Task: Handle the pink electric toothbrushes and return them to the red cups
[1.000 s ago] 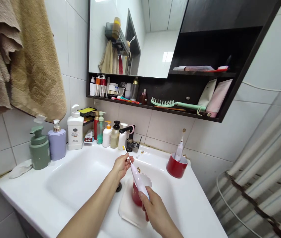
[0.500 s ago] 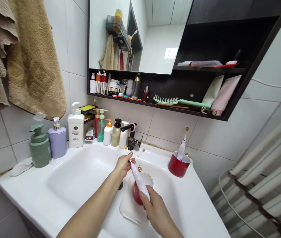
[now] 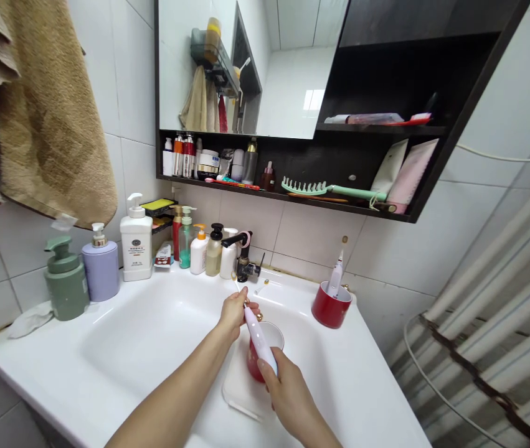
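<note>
My right hand point(image 3: 290, 386) is wrapped round the pale pink handle of an electric toothbrush point(image 3: 259, 336), which tilts up and away over the sink. My left hand point(image 3: 234, 316) pinches the brush head point(image 3: 235, 281) at the upper end, its bristle tip sticking out beyond the fingers. Whether head and handle are fully joined is hidden by the fingers. Below the toothbrush, a red cup point(image 3: 252, 364) with a white inside stands on a white rectangular tray point(image 3: 239, 392) in the sink. Another small brush head point(image 3: 261, 287) lies on the ledge by the tap.
The black tap point(image 3: 245, 264) rises behind my hands in the white sink point(image 3: 143, 323). A second red cup point(image 3: 331, 311) holds another electric toothbrush point(image 3: 336, 279). Pump bottles point(image 3: 136, 239) line the left and back rim. A dark cabinet point(image 3: 339, 162) overhangs the back.
The head view has turned slightly right, so everything sits a little further left. Both hands keep the same grip on the toothbrush and its brush head.
</note>
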`<state>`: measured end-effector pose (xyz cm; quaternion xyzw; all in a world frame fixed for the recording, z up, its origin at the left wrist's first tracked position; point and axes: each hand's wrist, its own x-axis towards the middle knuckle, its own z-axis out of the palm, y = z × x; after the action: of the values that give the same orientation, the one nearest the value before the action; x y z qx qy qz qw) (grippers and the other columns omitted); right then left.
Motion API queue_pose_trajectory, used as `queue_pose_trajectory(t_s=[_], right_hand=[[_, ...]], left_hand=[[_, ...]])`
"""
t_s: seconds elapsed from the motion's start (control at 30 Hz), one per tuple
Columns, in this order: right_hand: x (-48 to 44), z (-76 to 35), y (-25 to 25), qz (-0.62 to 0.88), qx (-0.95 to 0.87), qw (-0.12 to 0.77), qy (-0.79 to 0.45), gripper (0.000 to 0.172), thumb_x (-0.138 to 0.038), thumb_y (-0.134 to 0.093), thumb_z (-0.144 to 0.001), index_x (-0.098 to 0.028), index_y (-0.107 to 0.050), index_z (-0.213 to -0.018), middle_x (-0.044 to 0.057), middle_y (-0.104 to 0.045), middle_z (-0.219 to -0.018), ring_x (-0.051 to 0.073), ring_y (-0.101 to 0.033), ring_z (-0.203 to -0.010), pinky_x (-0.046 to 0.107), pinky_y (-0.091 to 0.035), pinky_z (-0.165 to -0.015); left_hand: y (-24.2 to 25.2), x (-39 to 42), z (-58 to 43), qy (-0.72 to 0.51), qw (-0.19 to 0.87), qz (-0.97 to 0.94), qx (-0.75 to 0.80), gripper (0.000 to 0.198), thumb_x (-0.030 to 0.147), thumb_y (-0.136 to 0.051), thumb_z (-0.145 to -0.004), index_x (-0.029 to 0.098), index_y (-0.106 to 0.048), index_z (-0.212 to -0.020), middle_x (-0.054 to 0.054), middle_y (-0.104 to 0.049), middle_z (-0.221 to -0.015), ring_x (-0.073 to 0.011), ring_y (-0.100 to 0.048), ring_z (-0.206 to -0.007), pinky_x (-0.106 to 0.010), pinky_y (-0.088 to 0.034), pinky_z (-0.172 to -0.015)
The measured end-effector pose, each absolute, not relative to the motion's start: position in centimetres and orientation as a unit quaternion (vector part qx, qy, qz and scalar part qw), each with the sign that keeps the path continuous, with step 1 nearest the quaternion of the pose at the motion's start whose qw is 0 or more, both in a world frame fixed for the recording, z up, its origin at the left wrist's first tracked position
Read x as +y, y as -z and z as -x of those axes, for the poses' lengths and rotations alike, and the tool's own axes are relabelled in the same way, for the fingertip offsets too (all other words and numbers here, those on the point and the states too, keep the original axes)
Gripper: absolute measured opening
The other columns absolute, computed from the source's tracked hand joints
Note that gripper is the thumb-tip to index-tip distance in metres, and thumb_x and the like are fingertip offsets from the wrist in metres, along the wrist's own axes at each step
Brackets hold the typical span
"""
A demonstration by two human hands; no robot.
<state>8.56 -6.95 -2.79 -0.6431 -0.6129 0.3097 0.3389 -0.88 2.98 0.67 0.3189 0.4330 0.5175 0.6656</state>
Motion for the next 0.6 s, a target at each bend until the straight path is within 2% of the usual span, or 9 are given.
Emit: queue_pose_trajectory(t_s=[0.1,0.27,0.33,0.47,0.6], right_hand=[[-7.2,-8.2,2.2,0.634,-0.599,0.364,-0.326,0.025,-0.040,-0.033,-0.071,-0.019,-0.044,-0.077,-0.002,-0.045,-0.057,0.008,-0.040,-0.042,0.020,-0.030,-0.040],[-7.7,-6.9,0.6,0.593,-0.520,0.381,-0.483,0.025,-0.039,-0.028,-0.073,-0.017,-0.039,-0.071,-0.006,-0.036,-0.049,0.004,-0.030,-0.033,0.018,-0.026,-0.034],[-7.7,-6.8,0.7,0.591,-0.514,0.391,-0.483,0.025,-0.039,-0.029,-0.072,-0.016,-0.039,-0.072,-0.006,-0.035,-0.048,0.004,-0.030,-0.033,0.017,-0.026,-0.033],[-7.2,-7.2,1.6,0.603,-0.547,0.415,-0.406,0.024,-0.039,-0.036,-0.069,-0.017,-0.041,-0.077,-0.006,-0.037,-0.047,0.005,-0.034,-0.035,0.018,-0.029,-0.035],[-7.2,-7.1,1.6,0.591,-0.510,0.405,-0.475,0.026,-0.042,-0.032,-0.070,-0.017,-0.040,-0.072,-0.007,-0.036,-0.046,0.004,-0.031,-0.032,0.017,-0.026,-0.032]], left_hand=[[-0.9,2.6,0.7,-0.512,0.667,-0.330,0.429,0.030,0.042,-0.044,-0.066,0.015,-0.037,-0.055,-0.001,-0.052,-0.046,-0.0117,-0.053,-0.043,-0.024,-0.042,-0.046],[-0.9,2.8,0.8,-0.497,0.699,-0.326,0.398,0.029,0.040,-0.043,-0.067,0.014,-0.040,-0.056,-0.002,-0.053,-0.048,-0.0125,-0.054,-0.045,-0.027,-0.043,-0.050],[-0.8,2.9,0.8,-0.492,0.708,-0.325,0.389,0.029,0.040,-0.043,-0.067,0.013,-0.040,-0.057,-0.002,-0.053,-0.048,-0.0123,-0.053,-0.044,-0.028,-0.043,-0.051],[-0.7,2.9,0.7,-0.492,0.703,-0.331,0.392,0.028,0.039,-0.045,-0.066,0.013,-0.041,-0.058,-0.002,-0.054,-0.048,-0.0119,-0.053,-0.044,-0.026,-0.043,-0.051],[-0.7,2.8,0.5,-0.487,0.711,-0.328,0.387,0.027,0.039,-0.045,-0.067,0.013,-0.042,-0.057,-0.002,-0.053,-0.047,-0.0113,-0.053,-0.043,-0.025,-0.042,-0.049]])
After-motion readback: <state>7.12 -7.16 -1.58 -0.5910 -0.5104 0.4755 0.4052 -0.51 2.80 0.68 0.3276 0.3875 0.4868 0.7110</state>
